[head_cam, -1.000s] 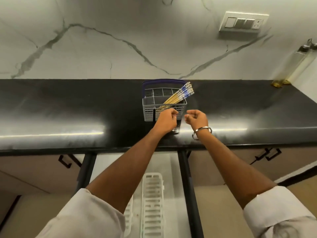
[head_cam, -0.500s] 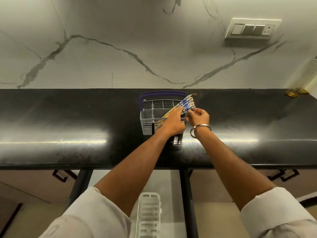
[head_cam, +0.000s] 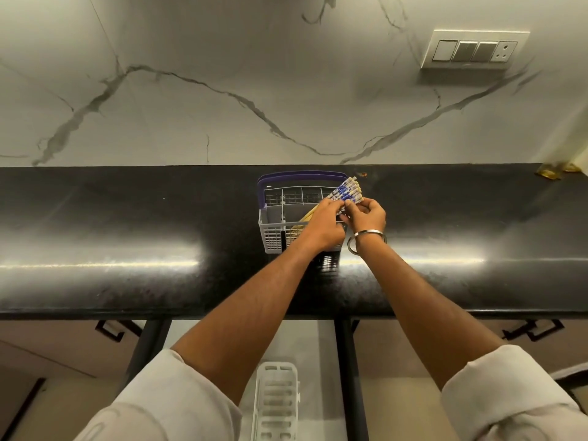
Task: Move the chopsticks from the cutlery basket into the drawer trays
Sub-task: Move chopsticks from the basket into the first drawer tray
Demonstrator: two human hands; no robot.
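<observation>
One bundle of chopsticks (head_cam: 345, 194), patterned blue-and-white at the upper ends, plain yellow wood below. Location: right compartment of the cutlery basket (head_cam: 270, 230), lower tips inside it, upper ends fanned above the far right corner. Long axis: slanted, rising from lower left inside the basket to upper right over its rim.

Left hand (head_cam: 323, 226): reaches over the near right part of the basket, fingers curled onto the bundle just below the patterned section; it appears to grip the sticks. Right hand (head_cam: 367, 216): just beside the left, fingertips pinching the patterned ends from the right. Both hands touch the bundle; neither is clearly nearer, the right sitting toward the upper ends. A metal bangle (head_cam: 366, 240) rings the right wrist.

Basket: grey lattice walls, purple handle (head_cam: 300, 176) at the far side, standing on the black surface (head_cam: 127, 224) close to the near edge.

Drawer tray (head_cam: 276, 399): white, slotted, below the surface edge, between the two forearms, well apart from the bundle. Judgement: the lift should follow the slanted axis up and right to free the tips, then travel toward the person and down.
</observation>
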